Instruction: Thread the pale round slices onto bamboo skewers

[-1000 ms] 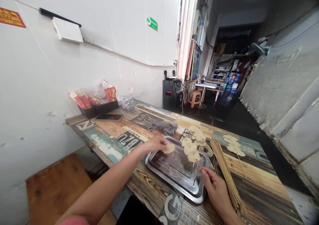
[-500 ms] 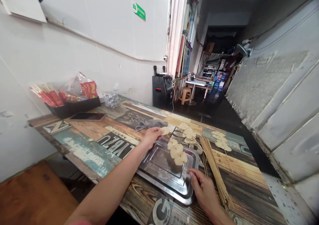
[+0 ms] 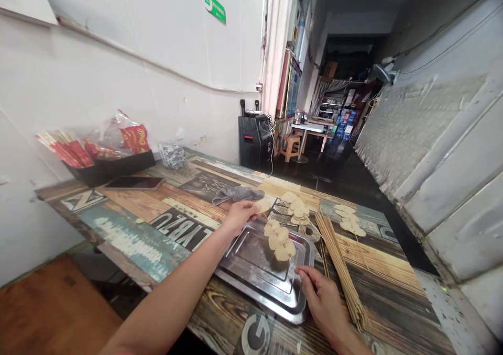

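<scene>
My left hand point(image 3: 241, 214) pinches a pale round slice point(image 3: 263, 204) above the far edge of the metal tray point(image 3: 251, 245). Low over the tray's right side, my right hand point(image 3: 319, 292) is closed on the lower end of a thin skewer. Several pale slices point(image 3: 280, 241) are threaded on that skewer, their faces overlapping. The skewer's tip is close to the slice in my left hand; I cannot tell whether they touch. Beside my right hand lies a bundle of bamboo skewers point(image 3: 341, 271).
Beyond the tray are a pile of pale slices point(image 3: 295, 208) and a grey cloth point(image 3: 239, 193). A loaded skewer point(image 3: 349, 220) lies to the right. At the left sit a phone point(image 3: 133, 182), a black box point(image 3: 112, 169) of packets, and a clear bag point(image 3: 173, 156). A black speaker point(image 3: 254, 143) stands behind.
The camera view has shifted slightly. My left hand and its slice have barely moved, and my right hand holds the skewer in the same place.
</scene>
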The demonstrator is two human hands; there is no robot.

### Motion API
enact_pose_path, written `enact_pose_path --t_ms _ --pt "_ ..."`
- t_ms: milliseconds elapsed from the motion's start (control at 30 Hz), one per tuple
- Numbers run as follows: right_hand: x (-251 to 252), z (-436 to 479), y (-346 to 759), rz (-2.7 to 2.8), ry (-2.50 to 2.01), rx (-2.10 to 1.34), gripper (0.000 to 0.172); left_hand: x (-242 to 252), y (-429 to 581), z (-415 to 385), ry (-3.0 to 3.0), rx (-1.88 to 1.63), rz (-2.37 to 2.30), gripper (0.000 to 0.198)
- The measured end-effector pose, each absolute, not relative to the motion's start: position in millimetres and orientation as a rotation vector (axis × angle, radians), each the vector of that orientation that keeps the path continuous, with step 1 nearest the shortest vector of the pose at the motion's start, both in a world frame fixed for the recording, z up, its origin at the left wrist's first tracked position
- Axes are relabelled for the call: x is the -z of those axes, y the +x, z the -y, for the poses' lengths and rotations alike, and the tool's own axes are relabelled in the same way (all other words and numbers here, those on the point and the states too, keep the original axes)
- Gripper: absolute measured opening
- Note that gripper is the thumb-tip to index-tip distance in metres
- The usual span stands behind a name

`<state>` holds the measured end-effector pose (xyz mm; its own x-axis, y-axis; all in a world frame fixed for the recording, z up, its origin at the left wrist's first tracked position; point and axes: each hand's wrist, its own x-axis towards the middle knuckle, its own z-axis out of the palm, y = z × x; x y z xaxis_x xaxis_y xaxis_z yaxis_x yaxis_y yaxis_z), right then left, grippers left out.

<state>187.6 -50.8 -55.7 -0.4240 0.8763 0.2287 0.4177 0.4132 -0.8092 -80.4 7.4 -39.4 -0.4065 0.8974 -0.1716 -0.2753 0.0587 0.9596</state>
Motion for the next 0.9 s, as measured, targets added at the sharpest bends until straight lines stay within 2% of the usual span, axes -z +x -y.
enact_pose_path --t_ms 500,900 --pt "54 52 188 2.022 -1.123 -0.899 0.042 38 -78 -7 0.789 -1.61 -1.364 0.041" --pt "57 52 188 2.006 -1.128 -0.927 0.043 35 -69 -3 0.947 -1.558 -1.509 0.022"
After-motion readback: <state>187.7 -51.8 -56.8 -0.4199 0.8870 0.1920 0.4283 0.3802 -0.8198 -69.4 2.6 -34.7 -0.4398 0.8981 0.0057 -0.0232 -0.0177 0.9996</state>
